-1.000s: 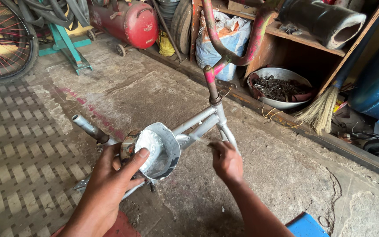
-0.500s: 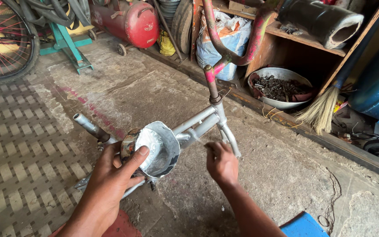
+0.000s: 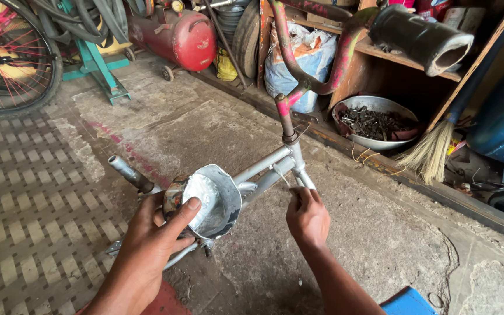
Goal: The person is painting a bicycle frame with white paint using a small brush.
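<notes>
— What do our hands hold?
— Our left hand [image 3: 150,242] grips a dented tin of silver paint [image 3: 208,199], thumb over its rim. Our right hand [image 3: 306,217] pinches a thin brush [image 3: 282,175] against the silver-painted bicycle frame [image 3: 269,169].
— And beyond?
— Far right, a metal bowl of dark scrap [image 3: 374,122].

Bicycle repair workshop, floor-level work area. Evidence: bare silver-painted bicycle frame [image 3: 275,169] on rough concrete floor [image 3: 380,233]; pink-spoked bicycle wheel [image 3: 7,58] at left; red air compressor tank [image 3: 182,38] on castors; stacked tyres [image 3: 246,29]; metal basin of dark scrap parts [image 3: 374,122] under wooden shelving [image 3: 415,64]; straw broom [image 3: 433,151]; green metal stand [image 3: 97,67].
</notes>
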